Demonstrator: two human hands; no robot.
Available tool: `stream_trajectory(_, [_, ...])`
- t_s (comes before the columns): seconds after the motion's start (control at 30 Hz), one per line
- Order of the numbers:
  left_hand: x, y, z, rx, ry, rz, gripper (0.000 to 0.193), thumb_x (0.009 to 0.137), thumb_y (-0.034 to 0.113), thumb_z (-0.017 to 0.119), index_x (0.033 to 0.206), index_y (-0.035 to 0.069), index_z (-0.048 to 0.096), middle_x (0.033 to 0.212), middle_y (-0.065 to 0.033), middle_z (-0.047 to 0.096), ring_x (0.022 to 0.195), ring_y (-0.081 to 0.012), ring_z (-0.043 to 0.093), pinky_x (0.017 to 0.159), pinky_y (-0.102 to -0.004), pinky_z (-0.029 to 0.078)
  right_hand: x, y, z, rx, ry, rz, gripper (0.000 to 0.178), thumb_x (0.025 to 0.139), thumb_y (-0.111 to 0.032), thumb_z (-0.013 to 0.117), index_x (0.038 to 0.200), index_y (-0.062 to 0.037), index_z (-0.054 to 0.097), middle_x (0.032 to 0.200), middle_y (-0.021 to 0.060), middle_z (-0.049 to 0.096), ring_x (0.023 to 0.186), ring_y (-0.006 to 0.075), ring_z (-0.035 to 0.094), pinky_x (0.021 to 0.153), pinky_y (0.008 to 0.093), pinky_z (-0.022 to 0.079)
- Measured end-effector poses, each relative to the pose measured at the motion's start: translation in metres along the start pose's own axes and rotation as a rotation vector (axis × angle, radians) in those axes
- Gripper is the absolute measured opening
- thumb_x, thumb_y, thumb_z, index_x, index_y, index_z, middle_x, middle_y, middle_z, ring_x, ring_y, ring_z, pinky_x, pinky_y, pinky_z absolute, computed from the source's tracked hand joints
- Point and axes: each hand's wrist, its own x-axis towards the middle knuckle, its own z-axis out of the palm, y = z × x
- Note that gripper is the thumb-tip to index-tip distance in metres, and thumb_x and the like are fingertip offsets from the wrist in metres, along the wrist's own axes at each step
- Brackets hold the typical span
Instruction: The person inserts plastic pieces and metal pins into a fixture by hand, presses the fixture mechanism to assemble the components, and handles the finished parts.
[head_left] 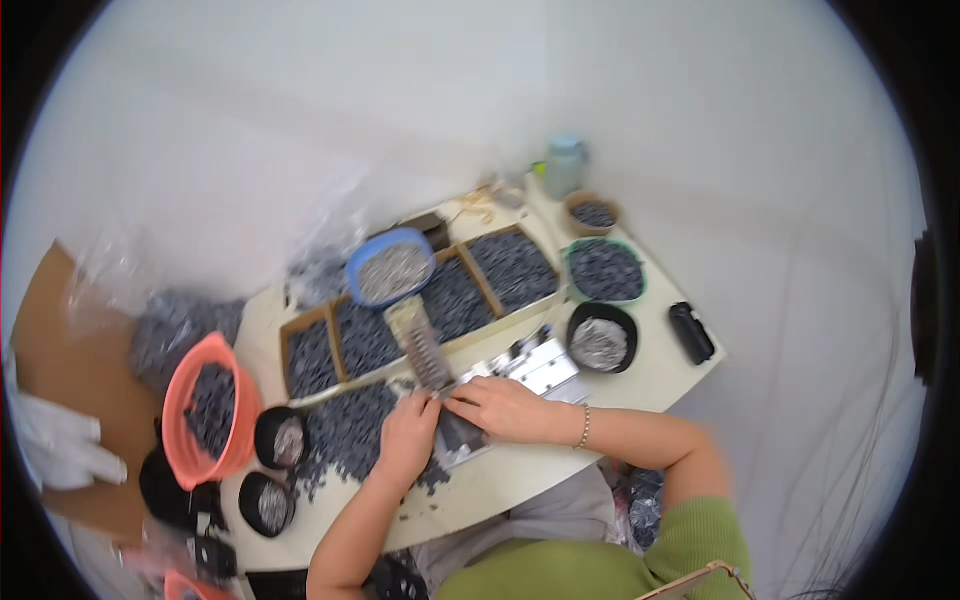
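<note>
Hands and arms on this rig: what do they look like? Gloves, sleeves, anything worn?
Both hands ungloved, no cables seen. Left hand: nothing visible on the wrist, no sleeve in view on that arm. Right hand: thin bracelet at the wrist, too small to tell beads from links; green sleeve ending above the elbow.

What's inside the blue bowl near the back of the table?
The blue bowl holds a heap of small silvery-grey pieces. They cover its bottom, so anything buried lower in the heap cannot be seen.
</note>
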Motion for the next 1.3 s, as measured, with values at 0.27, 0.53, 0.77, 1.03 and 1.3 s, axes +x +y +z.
stream_trajectory(0.27, [-0.016, 0.012, 0.002, 0.146, -0.009, 0.18, 0.042, 0.069, 0.005, 0.059, 0.109, -0.007, 0.059, 0.11, -0.022, 0.06, 0.103, -0.0347, 0.058, 0.088, -0.0388, 0.049, -0.077, 0.147, -0.097, -0.304, 0.229, 0.735, 0.014, 0.081, -0.011, 0.058, 0.089, -0.009, 0.07, 0.087, 0.0123, 0.065, 0.086, 0.0316, 0.062, 0.074, 0.0422, 0.051])
stream_trajectory(0.53, [-0.016, 0.021, 0.005, 0.075, -0.049, 0.073, 0.039, 0.081, 0.017, 0.064, 0.11, -0.009, 0.059, 0.116, -0.0242, 0.057, 0.11, -0.0376, 0.055, 0.094, -0.0436, 0.045, -0.086, 0.206, -0.083, -0.366, -0.009, 0.779, 0.01, 0.079, -0.013, 0.062, 0.086, -0.0081, 0.067, 0.094, 0.0118, 0.06, 0.097, 0.0314, 0.058, 0.08, 0.0427, 0.05])
stream_trajectory(0.77, [-0.044, 0.02, -0.013, 0.062, -0.153, 0.044, 0.058, 0.081, 0.034, 0.065, 0.123, -0.005, 0.052, 0.133, -0.0208, 0.048, 0.125, -0.0361, 0.044, 0.103, -0.0471, 0.034, -0.071, 0.18, -0.095, -0.332, 0.167, 0.792, 0.019, 0.081, -0.009, 0.059, 0.1, -0.007, 0.061, 0.093, 0.0158, 0.063, 0.091, 0.034, 0.061, 0.078, 0.0431, 0.049])
stream_trajectory(1.03, [-0.077, -0.003, -0.072, 0.07, -0.105, -0.191, 0.056, 0.074, 0.026, 0.074, 0.122, 0.003, 0.055, 0.135, -0.0177, 0.045, 0.131, -0.0371, 0.037, 0.105, -0.0518, 0.03, 0.014, 0.027, -0.042, 0.205, -0.114, 0.369, 0.012, 0.086, -0.013, 0.06, 0.096, -0.0067, 0.058, 0.079, 0.0142, 0.064, 0.073, 0.034, 0.063, 0.066, 0.0415, 0.051])
stream_trajectory(1.3, [-0.159, -0.084, -0.131, 0.285, 0.111, -0.715, 0.015, 0.079, 0.006, 0.063, 0.092, -0.001, 0.064, 0.089, -0.0168, 0.061, 0.084, -0.0357, 0.058, 0.075, -0.0427, 0.045, 0.033, 0.005, 0.033, -0.092, -0.036, 0.048, 0.009, 0.074, -0.008, 0.057, 0.081, -0.0036, 0.057, 0.079, 0.0085, 0.055, 0.079, 0.0243, 0.058, 0.068, 0.0359, 0.05])
